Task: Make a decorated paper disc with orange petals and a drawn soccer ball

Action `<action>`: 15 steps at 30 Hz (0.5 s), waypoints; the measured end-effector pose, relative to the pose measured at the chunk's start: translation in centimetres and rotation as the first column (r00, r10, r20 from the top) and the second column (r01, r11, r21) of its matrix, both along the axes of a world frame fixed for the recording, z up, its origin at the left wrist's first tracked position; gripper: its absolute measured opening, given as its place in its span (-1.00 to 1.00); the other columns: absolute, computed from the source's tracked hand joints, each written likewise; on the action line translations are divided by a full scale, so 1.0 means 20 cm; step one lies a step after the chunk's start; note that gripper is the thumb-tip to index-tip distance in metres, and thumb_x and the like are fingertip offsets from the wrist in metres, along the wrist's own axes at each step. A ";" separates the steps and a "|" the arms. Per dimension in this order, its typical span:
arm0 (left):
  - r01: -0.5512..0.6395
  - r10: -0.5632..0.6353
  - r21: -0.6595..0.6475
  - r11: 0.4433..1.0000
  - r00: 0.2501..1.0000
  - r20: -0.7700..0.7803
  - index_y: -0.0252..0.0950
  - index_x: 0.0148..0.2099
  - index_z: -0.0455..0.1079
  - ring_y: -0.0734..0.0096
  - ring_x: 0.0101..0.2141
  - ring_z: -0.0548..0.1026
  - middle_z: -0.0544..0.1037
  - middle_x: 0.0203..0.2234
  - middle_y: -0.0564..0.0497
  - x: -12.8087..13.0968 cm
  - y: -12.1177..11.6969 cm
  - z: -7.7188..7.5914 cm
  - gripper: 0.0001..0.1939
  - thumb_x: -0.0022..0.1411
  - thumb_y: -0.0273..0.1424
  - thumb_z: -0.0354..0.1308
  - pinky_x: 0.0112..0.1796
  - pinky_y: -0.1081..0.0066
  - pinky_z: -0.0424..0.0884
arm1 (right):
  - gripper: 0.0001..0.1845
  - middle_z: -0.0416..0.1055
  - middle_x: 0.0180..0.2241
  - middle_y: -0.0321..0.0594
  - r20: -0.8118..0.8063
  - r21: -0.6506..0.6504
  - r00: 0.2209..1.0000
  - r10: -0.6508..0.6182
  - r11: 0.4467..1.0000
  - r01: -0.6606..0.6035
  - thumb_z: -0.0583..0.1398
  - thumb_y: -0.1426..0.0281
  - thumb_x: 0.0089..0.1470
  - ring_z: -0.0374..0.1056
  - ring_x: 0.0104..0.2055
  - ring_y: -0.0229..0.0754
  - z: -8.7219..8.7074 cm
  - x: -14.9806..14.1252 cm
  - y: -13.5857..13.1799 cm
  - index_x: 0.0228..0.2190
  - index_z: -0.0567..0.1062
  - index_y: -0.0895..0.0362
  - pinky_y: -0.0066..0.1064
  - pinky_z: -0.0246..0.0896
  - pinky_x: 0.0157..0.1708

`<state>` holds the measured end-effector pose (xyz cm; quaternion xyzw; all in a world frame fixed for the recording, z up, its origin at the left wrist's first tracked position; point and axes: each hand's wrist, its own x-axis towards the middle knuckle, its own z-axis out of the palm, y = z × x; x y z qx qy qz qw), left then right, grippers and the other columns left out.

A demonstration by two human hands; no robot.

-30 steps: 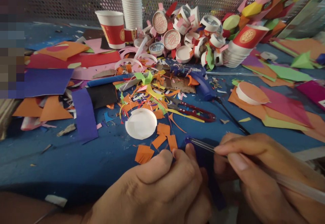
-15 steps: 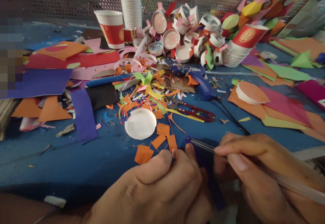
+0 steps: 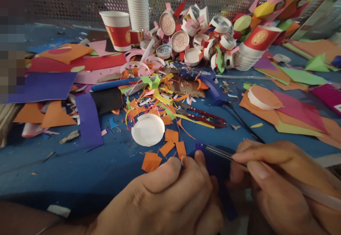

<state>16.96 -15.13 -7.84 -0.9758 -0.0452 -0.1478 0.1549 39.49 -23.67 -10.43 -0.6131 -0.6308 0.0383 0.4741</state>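
My left hand (image 3: 170,192) is closed in the lower middle, fingers curled around a dark blue-purple paper strip (image 3: 227,203) whose end hangs down between my hands. Its fingertips partly hide the strip. At the left index fingertip a small curl of the same blue paper (image 3: 198,145) sits at the tip of a slim pen-like tool (image 3: 218,152). My right hand (image 3: 277,178) pinches this tool between thumb and fingers; the shaft is shiny and the rear end pale and translucent. Several orange paper pieces (image 3: 171,135) and a white paper disc (image 3: 148,130) lie just beyond my left hand.
Red-handled pliers (image 3: 210,117) and a blue glue gun (image 3: 214,89) with its black cord lie ahead among paper scraps. Behind stand a red-and-white paper cup (image 3: 117,32), a tall cup stack (image 3: 136,5) and piled cup bottoms (image 3: 179,41). Coloured paper sheets (image 3: 298,110) spread at both sides.
My right hand and the pen-like tool have shifted slightly to the right. The blue curl at the tool's tip has moved a little with it. My left hand stays nearly still.
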 end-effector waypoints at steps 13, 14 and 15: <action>0.000 0.000 0.000 1.000 1.000 0.013 -0.11 0.06 0.53 0.38 0.00 0.51 0.67 0.03 0.06 0.01 0.00 0.01 -0.61 0.55 -0.50 -0.12 -0.05 0.27 0.25 | -0.83 0.56 -0.45 -0.33 0.058 -0.043 0.997 0.053 0.998 -0.051 0.19 0.46 0.28 0.48 -0.57 -0.30 0.03 0.02 -0.01 -0.26 0.61 0.05 -0.50 0.39 -0.58; -0.002 0.002 -0.001 1.000 1.000 0.011 -0.11 0.06 0.53 0.38 0.00 0.51 0.67 0.03 0.06 0.01 0.00 0.01 -0.61 0.55 -0.50 -0.12 -0.05 0.27 0.25 | -0.83 0.56 -0.45 -0.34 0.053 -0.041 0.997 0.056 0.998 -0.054 0.19 0.46 0.28 0.47 -0.57 -0.31 0.03 0.01 -0.01 -0.26 0.61 0.05 -0.51 0.38 -0.58; -0.003 0.003 -0.001 1.000 1.000 0.010 -0.12 0.06 0.53 0.38 0.00 0.51 0.67 0.02 0.06 0.02 0.00 0.01 -0.61 0.55 -0.50 -0.12 -0.05 0.27 0.25 | -0.83 0.55 -0.46 -0.36 0.046 -0.031 0.997 0.058 0.998 -0.057 0.19 0.46 0.28 0.46 -0.57 -0.33 0.03 0.01 -0.01 -0.26 0.61 0.05 -0.52 0.37 -0.58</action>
